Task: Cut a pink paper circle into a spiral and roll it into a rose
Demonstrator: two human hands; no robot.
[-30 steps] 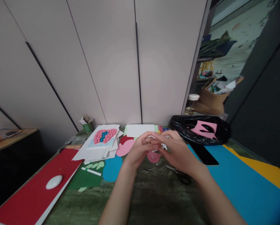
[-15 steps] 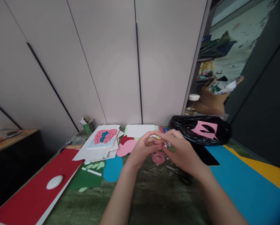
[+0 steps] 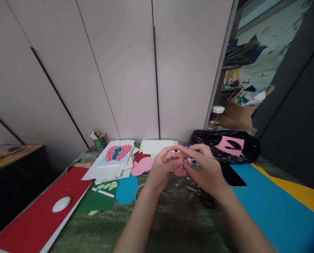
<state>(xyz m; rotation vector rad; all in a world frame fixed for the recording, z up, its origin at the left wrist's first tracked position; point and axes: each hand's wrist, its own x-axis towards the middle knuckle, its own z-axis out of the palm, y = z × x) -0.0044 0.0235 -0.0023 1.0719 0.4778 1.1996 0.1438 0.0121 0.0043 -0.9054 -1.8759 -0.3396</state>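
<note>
My left hand (image 3: 160,168) and my right hand (image 3: 205,170) meet above the table, fingertips together. Between them is something small and pink that I cannot make out, mostly covered by the fingers. Both hands have their fingers bent and closed in a pinch. Just below the fingertips shows a round pink piece (image 3: 180,171). Scissors (image 3: 202,196) with dark handles lie under my right hand. A ring-shaped item (image 3: 139,191) is partly hidden behind my left wrist.
White sheets with a pink and blue rosette picture (image 3: 118,154) stand left of my hands, near a blue paper shape (image 3: 127,189), green paper (image 3: 96,202) and red card (image 3: 45,211). Rightward are a black bag (image 3: 199,137), a phone (image 3: 233,175) and large blue card (image 3: 272,211).
My hands have shifted slightly to the right. The ring-shaped item now shows beside my left wrist, and the round pink piece appears higher and more covered by the fingers.
</note>
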